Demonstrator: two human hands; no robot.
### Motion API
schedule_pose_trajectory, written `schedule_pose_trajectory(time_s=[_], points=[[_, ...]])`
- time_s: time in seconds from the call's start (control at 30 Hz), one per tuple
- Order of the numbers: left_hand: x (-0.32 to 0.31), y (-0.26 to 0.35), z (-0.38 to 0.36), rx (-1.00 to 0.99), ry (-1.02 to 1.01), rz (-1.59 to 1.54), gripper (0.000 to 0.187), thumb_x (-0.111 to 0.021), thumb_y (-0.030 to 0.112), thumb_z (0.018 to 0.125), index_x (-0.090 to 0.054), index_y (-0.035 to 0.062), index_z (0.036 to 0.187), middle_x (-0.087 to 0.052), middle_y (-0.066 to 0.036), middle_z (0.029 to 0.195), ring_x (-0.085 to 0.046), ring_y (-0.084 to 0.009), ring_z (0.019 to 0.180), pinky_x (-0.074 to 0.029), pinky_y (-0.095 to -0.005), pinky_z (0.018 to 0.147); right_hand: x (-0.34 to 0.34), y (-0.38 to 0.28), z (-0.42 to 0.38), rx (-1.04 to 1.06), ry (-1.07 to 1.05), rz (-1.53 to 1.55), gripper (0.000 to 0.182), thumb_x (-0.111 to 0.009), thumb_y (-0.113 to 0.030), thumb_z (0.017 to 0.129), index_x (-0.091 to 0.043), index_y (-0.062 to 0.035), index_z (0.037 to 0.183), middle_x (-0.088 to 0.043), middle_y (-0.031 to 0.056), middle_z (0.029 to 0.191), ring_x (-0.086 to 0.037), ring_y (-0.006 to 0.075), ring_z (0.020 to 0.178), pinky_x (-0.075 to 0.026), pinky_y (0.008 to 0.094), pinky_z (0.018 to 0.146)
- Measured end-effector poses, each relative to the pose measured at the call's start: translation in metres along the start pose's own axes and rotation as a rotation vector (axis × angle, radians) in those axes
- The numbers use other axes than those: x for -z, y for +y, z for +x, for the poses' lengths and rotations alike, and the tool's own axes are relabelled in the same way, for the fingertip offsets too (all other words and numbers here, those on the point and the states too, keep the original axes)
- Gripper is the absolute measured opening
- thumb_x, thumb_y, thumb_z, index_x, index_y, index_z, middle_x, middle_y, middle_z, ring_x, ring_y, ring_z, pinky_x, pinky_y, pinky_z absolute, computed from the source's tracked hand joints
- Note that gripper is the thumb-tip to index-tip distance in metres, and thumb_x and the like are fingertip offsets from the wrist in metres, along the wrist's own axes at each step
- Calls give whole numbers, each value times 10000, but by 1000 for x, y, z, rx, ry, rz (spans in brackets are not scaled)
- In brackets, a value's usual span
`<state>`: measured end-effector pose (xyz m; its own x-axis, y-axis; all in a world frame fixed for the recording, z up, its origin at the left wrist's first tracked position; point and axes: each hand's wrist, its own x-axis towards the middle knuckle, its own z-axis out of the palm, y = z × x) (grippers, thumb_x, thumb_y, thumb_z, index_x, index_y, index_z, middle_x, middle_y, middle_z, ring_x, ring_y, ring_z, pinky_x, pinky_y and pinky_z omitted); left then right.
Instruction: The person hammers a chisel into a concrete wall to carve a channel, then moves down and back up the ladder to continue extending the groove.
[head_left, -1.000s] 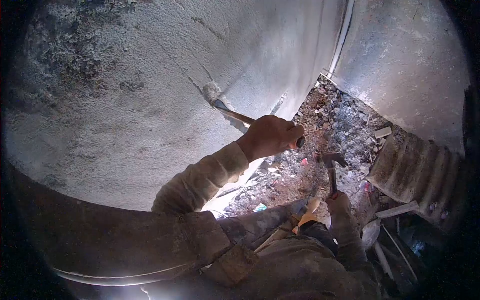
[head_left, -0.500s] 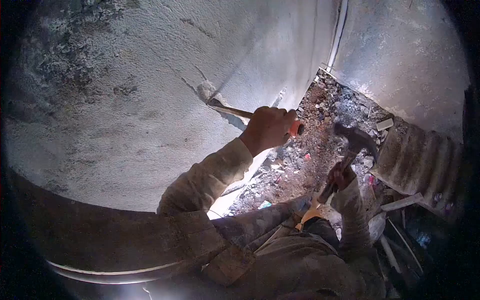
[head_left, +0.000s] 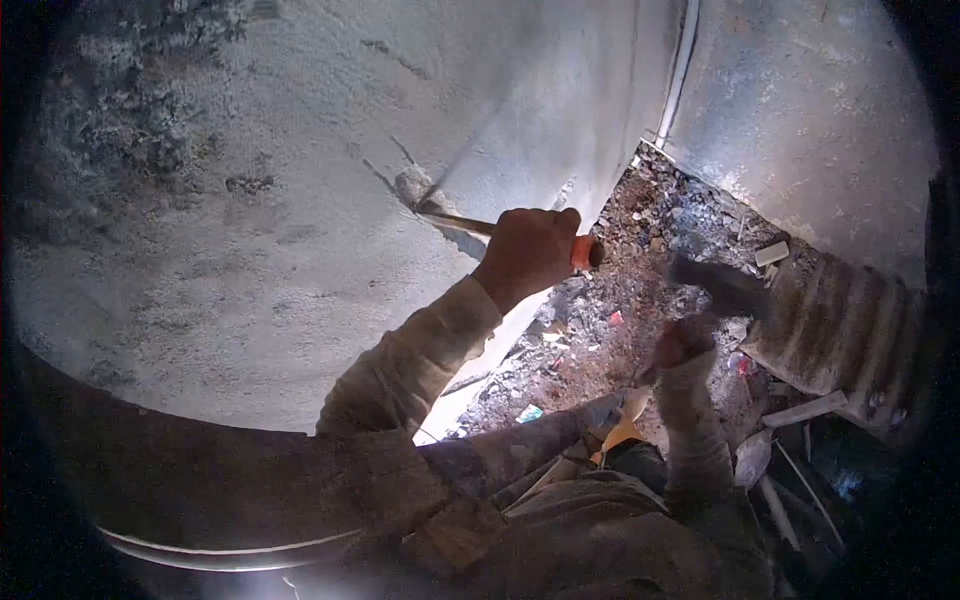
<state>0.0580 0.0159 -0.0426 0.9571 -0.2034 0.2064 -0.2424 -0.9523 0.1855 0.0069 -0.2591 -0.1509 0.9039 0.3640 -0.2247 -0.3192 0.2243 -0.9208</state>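
Note:
My left hand [head_left: 530, 255] is wrapped round a chisel [head_left: 460, 221] with an orange grip end [head_left: 583, 253]. The chisel's tip rests at a chipped hollow [head_left: 412, 186] in the grey plastered wall [head_left: 280, 260], where a groove runs down toward my wrist. To the right, my right hand [head_left: 684, 343] is closed on the handle of a claw hammer [head_left: 728, 286]. Hand and hammer are blurred by motion, and most of the handle is hidden. The hammer head stands apart from the chisel's butt end, to its right.
Rubble and litter [head_left: 600, 330] cover the ground below the wall corner. A corrugated sheet [head_left: 840, 325] lies at the right, near a short wooden piece [head_left: 805, 409]. A white pipe [head_left: 680, 75] runs down the corner. A dark beam or pipe [head_left: 520, 440] crosses in front of me.
The hammer has swung slightly, its head turning and dropping a little, and is now blurred. The chisel and my left hand have stayed almost in place, with the tip at the same hollow.

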Motion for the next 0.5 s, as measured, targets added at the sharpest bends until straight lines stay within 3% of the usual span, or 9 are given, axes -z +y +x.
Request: schedule_pose_trajectory(time_s=[0.03, 0.13, 0.2, 0.23, 0.27, 0.33, 0.37, 0.47, 0.5], points=[[-1, 1, -1, -2, -2, 13, 203, -685, 190, 646, -534, 80, 727, -578, -95, 584, -609, -291, 562, -474, -415, 538, 3, -6, -3, 101, -121, 711, 224, -465, -233, 918, -562, -46, 994, -565, 95, 777, -556, 260, 596, -496, 364, 622], [-6, 0, -5, -33, 61, 11, 222, -697, 200, 649, -523, 77, 712, -570, -93, 575, -603, -288, 548, -470, -418, 528, -23, 0, -3, 298, 395, 465, 169, -648, -230, 822, -618, -67, 789, -605, 60, 682, -592, 155, 654, -464, 303, 567], [-1, -2, -4, -45, 48, -7, 246, -712, 208, 646, -513, 75, 705, -562, -91, 562, -594, -287, 525, -466, -412, 508, -60, -44, -12, -110, 125, -1034, 205, -483, -214, 916, -553, -80, 1054, -575, 65, 834, -576, 242, 664, -507, 389, 648], [1, -1, -6, -82, 61, -44, 260, -722, 208, 640, -510, 73, 704, -553, -89, 548, -586, -283, 502, -461, -399, 484, -64, -39, -4, -191, 278, -616, 229, -640, -177, 836, -568, -11, 976, -622, 57, 811, -579, 189, 716, -461, 316, 559], [2, -1, -4, -90, 67, -37, 260, -722, 208, 640, -510, 73, 704, -553, -89, 548, -586, -283, 502, -461, -399, 484, -50, -37, -5, -180, 282, -611, 229, -640, -177, 836, -568, -11, 976, -622, 57, 811, -579, 189, 716, -461, 316, 559], [3, -1, -9, -90, 75, -5, 206, -637, 240, 724, -533, 61, 718, -585, -105, 577, -612, -286, 540, -478, -401, 513, -10, -27, -15, 22, 202, 406, 237, -504, -223, 914, -539, -35, 1053, -557, 54, 764, -593, 217, 673, -539, 453, 547], [5, -1, -7, -59, 53, 13, 208, -630, 244, 732, -533, 61, 712, -587, -105, 578, -611, -288, 539, -477, -401, 513, -13, -23, -16, 11, 199, 408, 237, -504, -223, 914, -539, -35, 1053, -557, 54, 764, -593, 217, 673, -539, 453, 547], [4, -3, -1, -37, 19, 40, 212, -622, 252, 742, -533, 62, 710, -585, -109, 579, -612, -288, 541, -477, -401, 512, -10, -22, -14, 481, -104, -1641, 214, -499, -208, 904, -555, -34, 1014, -597, 117, 920, -571, 274, 875, -469, 362, 788], [6, -2, -1, -46, 37, 60, 240, -612, 285, 753, -530, 64, 711, -582, -116, 572, -609, -292, 536, -476, -403, 505, -43, -25, -4, -70, -173, -1147, 203, -485, -204, 913, -569, -38, 996, -613, 126, 939, -577, 246, 883, -469, 335, 778]])
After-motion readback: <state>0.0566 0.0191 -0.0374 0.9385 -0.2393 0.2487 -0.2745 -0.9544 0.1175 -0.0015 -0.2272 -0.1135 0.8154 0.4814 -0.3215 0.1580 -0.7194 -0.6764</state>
